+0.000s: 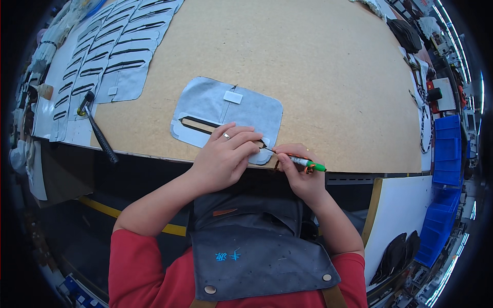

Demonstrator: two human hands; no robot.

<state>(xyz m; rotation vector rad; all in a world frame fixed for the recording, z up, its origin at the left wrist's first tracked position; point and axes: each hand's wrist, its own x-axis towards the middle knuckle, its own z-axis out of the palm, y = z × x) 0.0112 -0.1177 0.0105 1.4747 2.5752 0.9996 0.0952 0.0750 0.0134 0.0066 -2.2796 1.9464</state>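
Observation:
A pale grey-blue fabric panel [257, 110] with rounded corners lies near the table's front edge. It has a small white label patch [232, 97] and a long black-edged slot [197, 124]. My left hand [221, 159] rests on its lower part, fingers stretched out over the slot's right end and covering some of it. In my right hand [303, 179] is a slim green-ended pen [300, 160], gripped between thumb and fingers. Its thin tip points left and meets the panel beside my left fingertips. Orange and dark parts show around the pen, too small to make out.
Several similar panels [134, 77] with black-edged slots lie overlapped in rows at the far left. A black-handled hammer [100, 133] sticks out over the front edge of the brown table [328, 77]. Blue bins [447, 149] and a white board [399, 215] stand at the right.

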